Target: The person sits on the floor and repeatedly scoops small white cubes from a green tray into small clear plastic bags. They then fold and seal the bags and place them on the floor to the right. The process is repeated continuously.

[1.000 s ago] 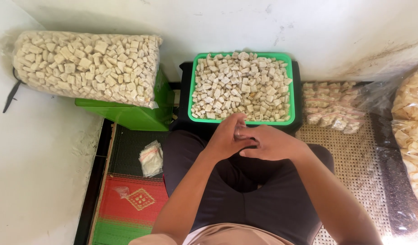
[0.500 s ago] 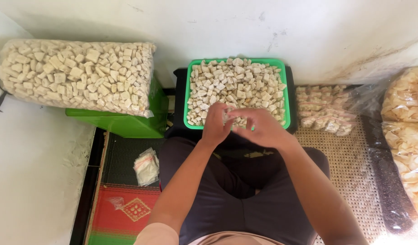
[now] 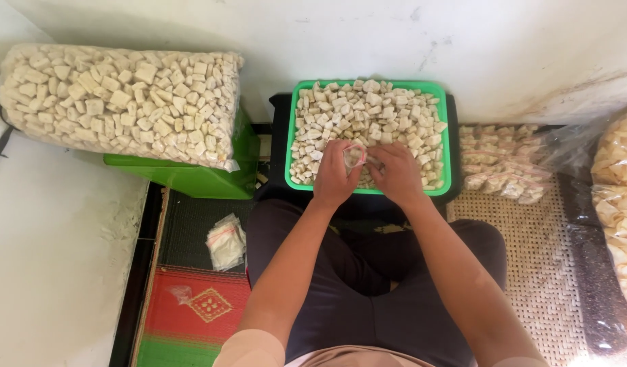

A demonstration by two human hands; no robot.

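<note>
A green tray heaped with several pale, square cracker pieces sits on a black stand in front of my knees. Both hands hover over the tray's near half. My left hand pinches a small clear plastic bag by its mouth. My right hand is beside it, fingers at the bag and touching the pieces. What lies under my palms is hidden.
A big clear sack of the same pieces lies on a green stool at left. Small filled packets pile up at right beside large bags of chips. Empty little bags lie on the mat.
Both hands have moved from my lap forward over the tray. The small clear bag is now held open between them above the pieces.
</note>
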